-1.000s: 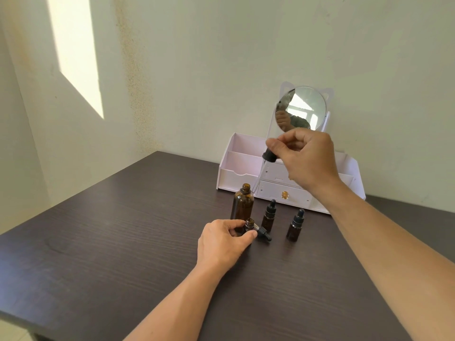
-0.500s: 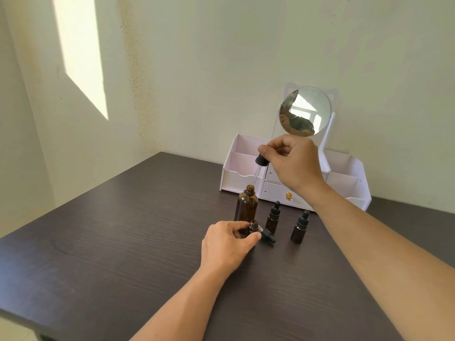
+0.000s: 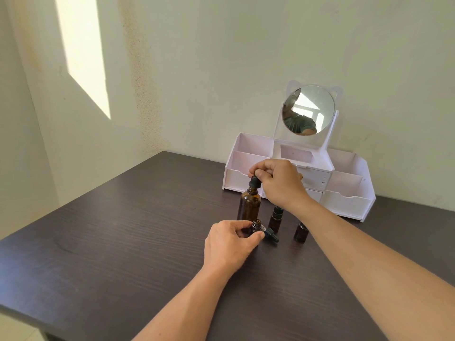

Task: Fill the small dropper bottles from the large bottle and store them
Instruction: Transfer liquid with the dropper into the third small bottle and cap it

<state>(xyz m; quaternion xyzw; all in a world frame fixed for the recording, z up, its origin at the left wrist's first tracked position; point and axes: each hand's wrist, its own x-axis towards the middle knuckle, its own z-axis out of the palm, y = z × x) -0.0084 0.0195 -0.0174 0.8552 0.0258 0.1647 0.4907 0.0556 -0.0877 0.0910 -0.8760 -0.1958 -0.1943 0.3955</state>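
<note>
The large amber bottle stands upright on the dark table. My right hand pinches the black bulb of the large dropper, whose cap sits just above the bottle's neck with the tube down inside. My left hand holds an uncapped small amber bottle in front of the large one. A small black dropper cap lies on the table beside it. Two more small capped bottles stand to the right, one nearer the centre, the other partly hidden by my right forearm.
A white organiser with open compartments, small drawers and a round mirror stands at the back against the wall. The dark wooden table ends at a front edge near me and a left edge.
My right hand has come down from above the organiser, lowering the large dropper into the neck of the large bottle. My left hand has stayed on the small open bottle.
</note>
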